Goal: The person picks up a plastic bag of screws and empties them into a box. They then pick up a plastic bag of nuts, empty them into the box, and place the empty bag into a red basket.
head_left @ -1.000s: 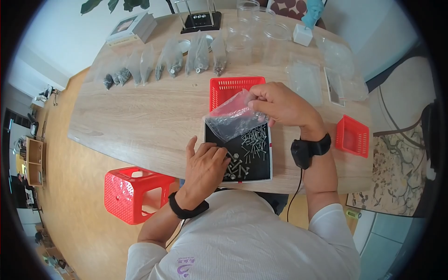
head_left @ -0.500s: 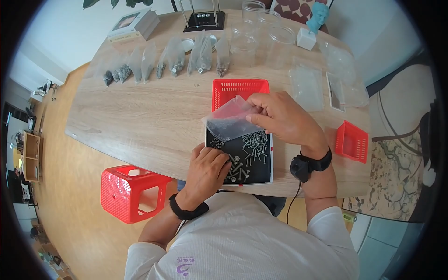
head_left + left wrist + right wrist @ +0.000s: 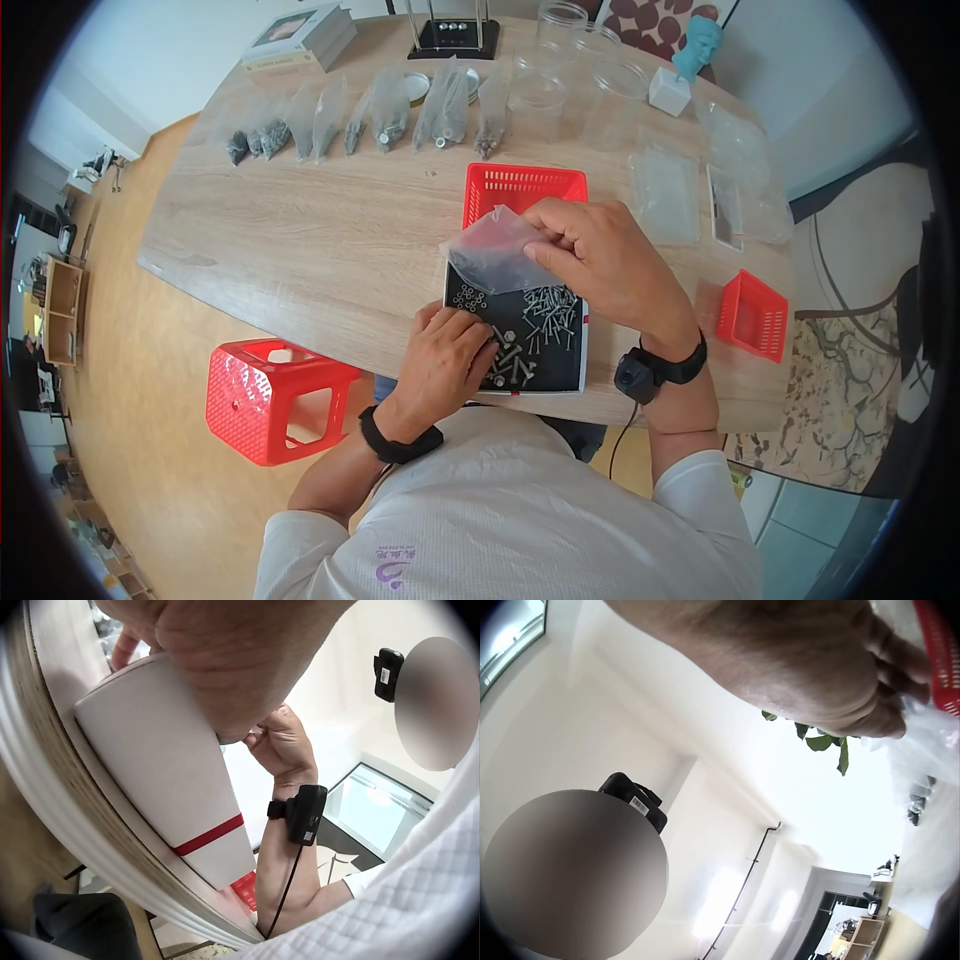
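Note:
In the head view the right hand (image 3: pixel 610 262) pinches a clear plastic bag (image 3: pixel 500 262) by its right edge, holding it over the back of a black-lined box (image 3: pixel 550 372). Small nuts (image 3: pixel 468 297) lie at the box's left, thin screws (image 3: pixel 552 315) at its right, thicker bolts (image 3: pixel 515 368) towards the front. The left hand (image 3: pixel 442 358) reaches over the box's left wall with fingers bent among the bolts; its fingertips are hidden, so whether it holds a piece cannot be told. The left wrist view shows the box's white side (image 3: pixel 161 757) below that hand.
A red basket (image 3: pixel 525 182) stands behind the box, a smaller one (image 3: pixel 752 315) at the right. Filled bags (image 3: pixel 390 120) line the back left; clear jars (image 3: pixel 540 85), a blue bust (image 3: pixel 697 50) and flat bags (image 3: pixel 665 195) stand or lie further back and right. A red stool (image 3: pixel 240 405) is beside the table.
The right hand has drawn the bag slightly towards the body, and the bag hangs less stretched. The nuts at the box's left have come into sight. The left hand has stayed nearly in place.

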Tool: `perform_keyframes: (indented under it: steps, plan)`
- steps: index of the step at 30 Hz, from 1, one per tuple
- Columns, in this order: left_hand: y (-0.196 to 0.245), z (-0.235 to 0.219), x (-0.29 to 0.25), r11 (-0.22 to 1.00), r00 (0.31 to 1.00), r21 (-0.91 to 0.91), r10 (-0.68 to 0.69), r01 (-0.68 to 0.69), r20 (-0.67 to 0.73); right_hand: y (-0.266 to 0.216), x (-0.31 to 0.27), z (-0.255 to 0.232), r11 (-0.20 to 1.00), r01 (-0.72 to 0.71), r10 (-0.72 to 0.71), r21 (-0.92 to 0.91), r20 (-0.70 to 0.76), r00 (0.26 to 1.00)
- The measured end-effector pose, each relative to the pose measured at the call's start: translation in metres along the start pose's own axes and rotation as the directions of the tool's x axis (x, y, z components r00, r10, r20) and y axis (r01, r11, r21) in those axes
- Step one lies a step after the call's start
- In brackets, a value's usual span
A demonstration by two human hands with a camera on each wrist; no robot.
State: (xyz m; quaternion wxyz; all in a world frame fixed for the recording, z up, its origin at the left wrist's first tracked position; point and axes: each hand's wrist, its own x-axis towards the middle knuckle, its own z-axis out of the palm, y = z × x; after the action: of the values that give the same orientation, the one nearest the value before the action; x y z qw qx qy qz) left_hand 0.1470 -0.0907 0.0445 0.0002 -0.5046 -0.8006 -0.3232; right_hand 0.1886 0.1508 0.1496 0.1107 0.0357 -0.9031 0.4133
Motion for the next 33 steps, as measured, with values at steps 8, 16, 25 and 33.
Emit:
perform_keyframes:
  steps: [8, 16, 25, 33]
  plan:
    - [0.001, -0.002, -0.001, 1.0, 1.0, 0.021, 0.009, -0.009, 0.0, -0.003, 0.001, 0.002, 0.999, -0.024, 0.024, 0.023, 0.003, 1.0]
    - [-0.006, -0.032, 0.012, 0.999, 0.981, 0.008, -0.043, 0.045, -0.189, -0.003, 0.0, -0.002, 0.999, 0.009, -0.008, 0.052, -0.017, 1.0]
    - [0.004, -0.06, 0.097, 0.928, 0.951, -0.369, -0.078, -0.04, -0.3, -0.002, -0.001, -0.014, 0.994, -0.002, -0.002, 0.107, 0.035, 0.999]
    - [-0.004, -0.046, 0.107, 0.69, 0.97, -0.72, -0.221, 0.079, -0.105, 0.007, -0.001, -0.029, 0.97, -0.148, 0.144, 0.191, 0.037, 0.989]
